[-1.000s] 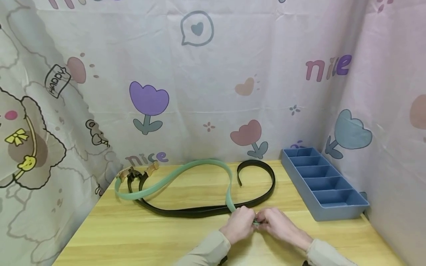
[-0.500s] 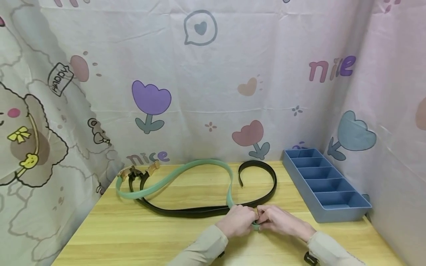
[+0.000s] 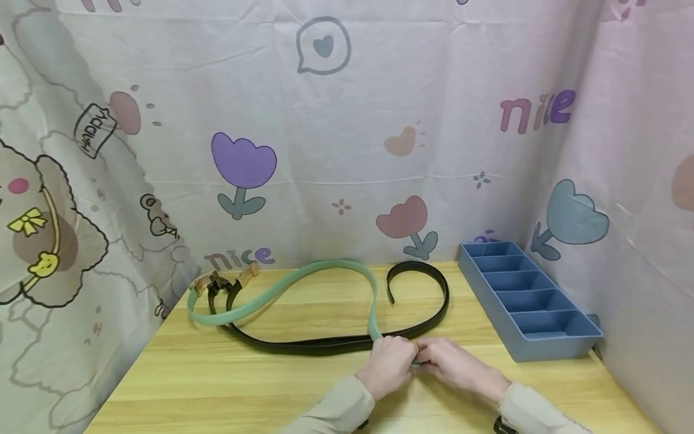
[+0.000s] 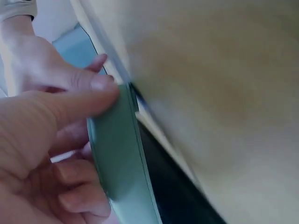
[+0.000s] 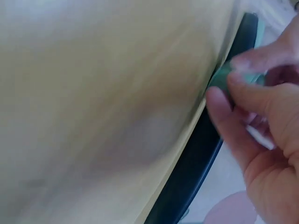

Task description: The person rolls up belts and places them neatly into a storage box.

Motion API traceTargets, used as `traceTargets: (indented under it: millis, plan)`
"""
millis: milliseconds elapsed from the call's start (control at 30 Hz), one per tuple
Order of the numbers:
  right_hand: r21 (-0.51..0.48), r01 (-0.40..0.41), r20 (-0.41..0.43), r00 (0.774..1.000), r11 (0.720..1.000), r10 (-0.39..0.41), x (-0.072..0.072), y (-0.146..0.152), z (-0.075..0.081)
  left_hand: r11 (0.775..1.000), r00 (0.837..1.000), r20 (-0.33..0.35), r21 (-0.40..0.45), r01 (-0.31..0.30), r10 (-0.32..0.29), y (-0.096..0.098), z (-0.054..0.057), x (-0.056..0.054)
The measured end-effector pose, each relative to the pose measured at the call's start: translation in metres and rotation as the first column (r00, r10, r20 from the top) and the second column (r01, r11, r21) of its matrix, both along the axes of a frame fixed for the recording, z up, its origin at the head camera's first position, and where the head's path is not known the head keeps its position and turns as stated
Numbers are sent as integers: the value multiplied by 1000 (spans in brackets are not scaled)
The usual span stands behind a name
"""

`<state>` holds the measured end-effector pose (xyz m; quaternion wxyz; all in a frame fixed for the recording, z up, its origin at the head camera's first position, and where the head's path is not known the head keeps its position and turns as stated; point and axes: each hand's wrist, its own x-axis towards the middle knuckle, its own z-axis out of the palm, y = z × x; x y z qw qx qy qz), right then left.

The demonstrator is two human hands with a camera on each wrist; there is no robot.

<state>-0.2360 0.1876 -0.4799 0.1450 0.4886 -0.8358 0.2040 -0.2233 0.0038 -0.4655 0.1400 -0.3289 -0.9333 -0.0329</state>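
In the head view, my left hand (image 3: 391, 363) and right hand (image 3: 454, 364) meet low over the table, right of centre. Both pinch the end part of a light green belt (image 3: 336, 264), which is folded into a small curl (image 5: 223, 77) at the right fingertips. Seen from the left wrist, the left thumb lies on the flat green strap (image 4: 120, 154), fingers behind it. The green belt runs from my hands in a wide loop to the far left. A black belt (image 3: 303, 348) lies beneath it, its tail curving round at the right. Most of the green end is hidden by fingers.
Gold-coloured buckle pieces (image 3: 248, 274) and a dark clasp (image 3: 218, 284) sit together at the table's back left. A blue-grey tray (image 3: 517, 337) with several compartments stands along the right side. Printed curtains (image 3: 325, 150) enclose the table.
Both hands stay together at the green belt's end, shifting only slightly. The small green curl that showed below the right fingers half a second ago is now mostly covered. The black belt lies unmoved.
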Motion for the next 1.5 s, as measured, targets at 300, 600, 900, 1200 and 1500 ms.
traceTargets:
  millis: [300, 600, 900, 1200, 1500]
  plan:
    - [63, -127, 26, 992, 990, 126, -9, 6, 3, 975, 993, 2, -192, 113, -115, -7, 7, -8]
    - [66, -92, 4, 996, 994, 92, -8, 2, 1, 992, 996, -56, -107, 61, -67, -9, 2, -7]
    - [19, 13, -3, 1000, 1000, -13, 0, -4, -4, 1000, 996, -91, -27, 7, -10, -5, -2, 2]
    - [20, -97, -103, 990, 995, 99, -1, 3, 4, 971, 976, 67, -110, 211, -205, -16, 13, -12]
    - [-34, -107, -164, 981, 994, 100, -4, 0, 12, 989, 983, 109, 37, 146, -149, -25, 22, -19]
